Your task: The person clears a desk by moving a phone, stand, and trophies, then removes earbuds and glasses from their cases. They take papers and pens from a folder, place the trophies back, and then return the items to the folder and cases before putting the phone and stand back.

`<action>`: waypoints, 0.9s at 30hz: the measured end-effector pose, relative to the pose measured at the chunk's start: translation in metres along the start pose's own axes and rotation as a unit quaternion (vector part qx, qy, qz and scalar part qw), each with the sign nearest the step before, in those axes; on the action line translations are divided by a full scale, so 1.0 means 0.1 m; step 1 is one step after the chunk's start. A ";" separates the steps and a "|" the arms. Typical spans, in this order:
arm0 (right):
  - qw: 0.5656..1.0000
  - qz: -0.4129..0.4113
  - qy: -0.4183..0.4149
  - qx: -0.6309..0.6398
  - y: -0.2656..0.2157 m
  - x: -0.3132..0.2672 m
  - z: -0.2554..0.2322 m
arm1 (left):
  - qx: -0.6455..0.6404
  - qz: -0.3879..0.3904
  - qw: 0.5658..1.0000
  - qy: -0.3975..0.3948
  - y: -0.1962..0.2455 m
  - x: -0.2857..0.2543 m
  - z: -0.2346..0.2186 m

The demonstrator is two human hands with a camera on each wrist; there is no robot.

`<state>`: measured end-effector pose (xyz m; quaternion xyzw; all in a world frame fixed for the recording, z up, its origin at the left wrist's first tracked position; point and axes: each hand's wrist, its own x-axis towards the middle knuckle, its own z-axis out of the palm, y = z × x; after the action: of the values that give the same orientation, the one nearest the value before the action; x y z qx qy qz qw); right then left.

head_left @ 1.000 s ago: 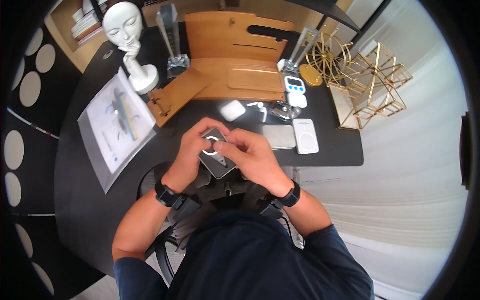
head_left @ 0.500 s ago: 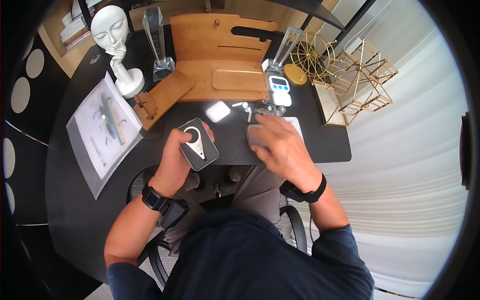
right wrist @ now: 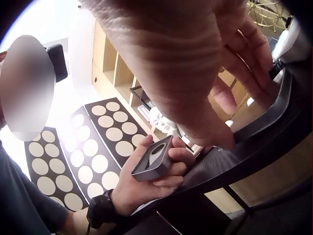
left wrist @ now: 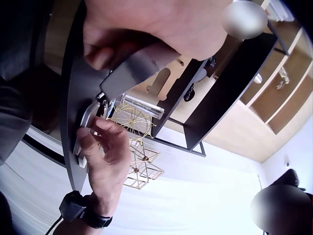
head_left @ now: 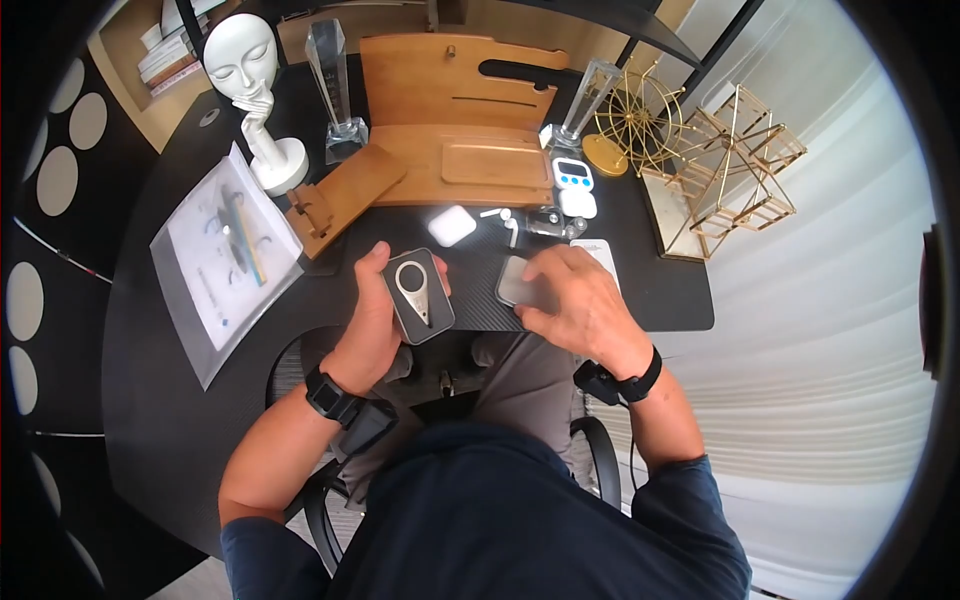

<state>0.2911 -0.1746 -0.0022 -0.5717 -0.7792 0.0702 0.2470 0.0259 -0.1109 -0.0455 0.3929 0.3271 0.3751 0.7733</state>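
Observation:
My left hand (head_left: 365, 320) holds a small dark rectangular tin (head_left: 441, 328), its fingers along the far side and its thumb at the left edge. In the tin's dark insert lies a silver teardrop-shaped piece with a ring (head_left: 421, 300). Over at the right, my right hand (head_left: 590, 310) grips a grey metal lid (head_left: 512, 285) by its edges, low over the desk. In the right wrist view the thumb is at the near edge of the lid (right wrist: 261, 119) and the fingers reach over its far side.
A white earbud case (head_left: 452, 226) and loose earbuds (head_left: 512, 222) lie behind the hands. Beside the right hand is a white flat pad (head_left: 600, 255). Farther back stand a wooden organizer (head_left: 450, 80), a white timer (head_left: 573, 174) and gold wheel models (head_left: 735, 165). Papers (head_left: 225, 260) lie left.
My right hand has left the tin, moved right and taken hold of the grey lid. My left thumb has shifted off the silver piece to the tin's edge.

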 end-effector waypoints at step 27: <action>0.965 -0.093 0.223 0.098 -0.97 0.23 0.82 | 0.062 0.074 0.995 0.040 0.02 -0.11 0.03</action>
<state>0.1652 -0.1716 -0.0281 -0.4708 -0.7438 -0.0060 0.4745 0.0221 -0.1202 -0.0396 0.4479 0.3508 0.4256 0.7037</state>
